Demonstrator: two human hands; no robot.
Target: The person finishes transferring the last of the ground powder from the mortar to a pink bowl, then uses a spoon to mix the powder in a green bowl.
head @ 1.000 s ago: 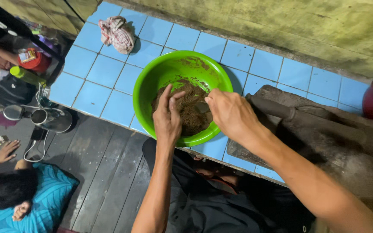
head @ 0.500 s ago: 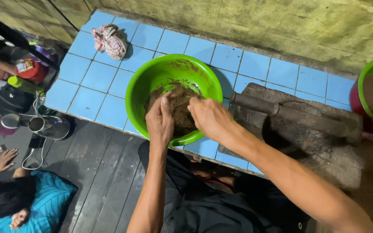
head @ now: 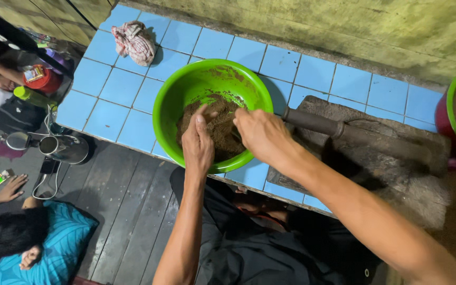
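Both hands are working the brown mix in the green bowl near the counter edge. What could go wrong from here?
1. The green bowl slightly overhangs the front edge of the blue tiled counter; pressing down with the left hand and right hand could tip or slide it off.
2. The brown mix could spill onto the person lying on the floor nearby.
3. The stone roller lies just behind the right hand; the arm might knock it.
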